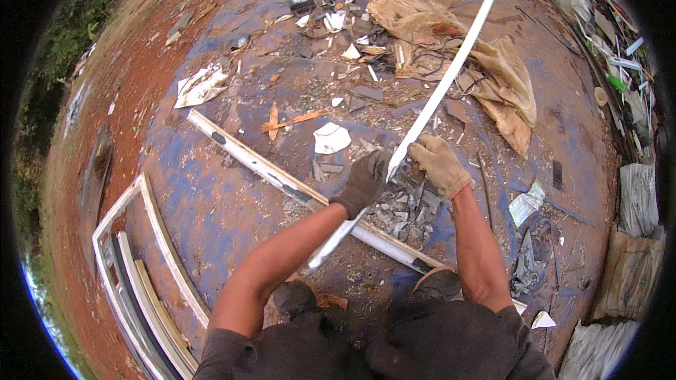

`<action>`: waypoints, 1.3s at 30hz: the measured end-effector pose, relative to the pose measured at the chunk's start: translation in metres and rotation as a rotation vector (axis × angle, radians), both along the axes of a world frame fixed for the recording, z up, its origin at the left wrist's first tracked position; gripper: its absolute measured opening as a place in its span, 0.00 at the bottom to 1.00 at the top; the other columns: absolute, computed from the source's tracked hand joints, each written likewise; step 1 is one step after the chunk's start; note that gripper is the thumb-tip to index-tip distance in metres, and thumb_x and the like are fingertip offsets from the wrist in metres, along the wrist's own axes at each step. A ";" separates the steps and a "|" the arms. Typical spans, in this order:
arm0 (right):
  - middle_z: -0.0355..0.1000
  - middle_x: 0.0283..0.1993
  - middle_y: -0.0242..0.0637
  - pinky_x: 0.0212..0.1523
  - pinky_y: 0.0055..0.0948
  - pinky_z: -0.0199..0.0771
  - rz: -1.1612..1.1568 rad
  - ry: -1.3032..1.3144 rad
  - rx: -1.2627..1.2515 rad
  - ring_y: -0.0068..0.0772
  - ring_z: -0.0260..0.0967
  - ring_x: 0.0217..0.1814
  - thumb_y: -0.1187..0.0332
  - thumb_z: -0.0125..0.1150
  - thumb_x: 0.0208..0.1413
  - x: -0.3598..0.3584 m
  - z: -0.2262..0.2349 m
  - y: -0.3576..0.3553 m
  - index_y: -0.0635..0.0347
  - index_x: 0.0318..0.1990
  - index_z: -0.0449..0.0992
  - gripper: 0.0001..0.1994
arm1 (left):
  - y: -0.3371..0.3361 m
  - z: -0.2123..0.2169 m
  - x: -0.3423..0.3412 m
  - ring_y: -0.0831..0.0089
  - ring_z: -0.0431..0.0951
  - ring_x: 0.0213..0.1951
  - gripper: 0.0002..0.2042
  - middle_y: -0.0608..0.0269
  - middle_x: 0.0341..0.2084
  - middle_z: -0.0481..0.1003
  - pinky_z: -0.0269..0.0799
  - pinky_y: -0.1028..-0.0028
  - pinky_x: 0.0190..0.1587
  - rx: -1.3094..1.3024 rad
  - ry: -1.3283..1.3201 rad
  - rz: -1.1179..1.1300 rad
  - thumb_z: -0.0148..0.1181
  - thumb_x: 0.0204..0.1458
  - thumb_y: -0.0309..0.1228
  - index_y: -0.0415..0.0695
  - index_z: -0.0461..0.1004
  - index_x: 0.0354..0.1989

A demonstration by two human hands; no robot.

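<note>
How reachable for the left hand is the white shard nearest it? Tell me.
Probably yes: the white shard lies uncovered just ahead of the left hand, though that hand would likely have to release the long white strip first.

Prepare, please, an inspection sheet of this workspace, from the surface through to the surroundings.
Surface: blue tarp, smeared with reddish dirt.
Work items: long white strip at both hands; white bar lying beneath it.
Clutter: burlap cloth, white shard, orange wood splinters, grey fragments.
Hands: left hand, dark-gloved, closed on the strip; right hand, tan-gloved, against it, grip unclear.
Cables: nothing seen for certain.
Surroundings: white frame at left, refuse heap at right, greenery upper left.
</note>
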State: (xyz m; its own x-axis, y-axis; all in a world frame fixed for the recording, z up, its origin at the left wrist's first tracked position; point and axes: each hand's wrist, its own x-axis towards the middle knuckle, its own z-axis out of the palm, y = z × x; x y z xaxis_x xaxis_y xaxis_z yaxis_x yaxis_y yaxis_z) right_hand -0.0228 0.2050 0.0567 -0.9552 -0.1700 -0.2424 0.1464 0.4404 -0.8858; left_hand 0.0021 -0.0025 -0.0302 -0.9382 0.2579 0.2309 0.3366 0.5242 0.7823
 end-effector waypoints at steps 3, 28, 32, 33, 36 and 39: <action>0.73 0.31 0.42 0.37 0.38 0.71 0.040 0.132 0.093 0.36 0.71 0.33 0.60 0.57 0.63 0.013 -0.006 0.009 0.67 0.40 0.78 0.16 | 0.022 -0.005 0.019 0.38 0.75 0.47 0.15 0.37 0.44 0.75 0.70 0.50 0.51 -0.113 -0.061 0.079 0.50 0.67 0.32 0.35 0.71 0.55; 0.77 0.38 0.52 0.45 0.43 0.78 -0.099 0.323 0.568 0.53 0.78 0.42 0.56 0.70 0.54 0.094 0.016 -0.023 0.63 0.44 0.78 0.19 | 0.014 0.021 -0.020 0.78 0.71 0.28 0.21 0.70 0.27 0.73 0.70 0.76 0.32 0.635 -0.836 -0.325 0.47 0.70 0.51 0.46 0.75 0.48; 0.77 0.31 0.53 0.41 0.46 0.78 -0.067 -0.005 0.551 0.54 0.79 0.38 0.44 0.68 0.53 0.082 0.036 -0.050 0.64 0.36 0.81 0.26 | 0.016 0.015 -0.025 0.81 0.71 0.27 0.20 0.72 0.26 0.73 0.70 0.78 0.31 0.486 -0.723 -0.432 0.48 0.70 0.52 0.47 0.75 0.47; 0.77 0.30 0.53 0.40 0.47 0.78 -0.033 0.023 0.620 0.54 0.79 0.36 0.42 0.68 0.53 0.080 0.036 -0.059 0.64 0.35 0.81 0.27 | 0.017 0.011 -0.027 0.81 0.71 0.27 0.20 0.72 0.26 0.73 0.70 0.77 0.31 0.528 -0.746 -0.418 0.48 0.70 0.52 0.47 0.75 0.47; 0.77 0.27 0.51 0.35 0.51 0.76 -0.006 0.165 0.662 0.58 0.78 0.31 0.46 0.65 0.57 0.077 0.023 -0.071 0.63 0.32 0.80 0.24 | 0.022 -0.005 -0.030 0.81 0.70 0.27 0.20 0.71 0.26 0.72 0.70 0.77 0.30 0.689 -0.840 -0.364 0.48 0.70 0.52 0.47 0.75 0.47; 0.77 0.28 0.51 0.40 0.48 0.77 -0.010 0.207 0.543 0.59 0.78 0.36 0.50 0.62 0.61 0.083 -0.001 -0.066 0.63 0.32 0.78 0.21 | 0.024 -0.020 -0.027 0.81 0.70 0.27 0.20 0.71 0.26 0.72 0.70 0.77 0.30 0.889 -0.988 -0.273 0.48 0.70 0.52 0.47 0.75 0.47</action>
State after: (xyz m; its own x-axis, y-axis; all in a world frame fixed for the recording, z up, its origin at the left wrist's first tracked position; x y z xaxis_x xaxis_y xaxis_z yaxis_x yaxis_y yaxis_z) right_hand 0.0607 0.1388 0.0554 -0.9929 -0.0641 -0.0999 0.0005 0.8393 -0.5436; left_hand -0.0253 0.0215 -0.0503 -0.7506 0.5785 -0.3192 -0.5468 -0.2726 0.7917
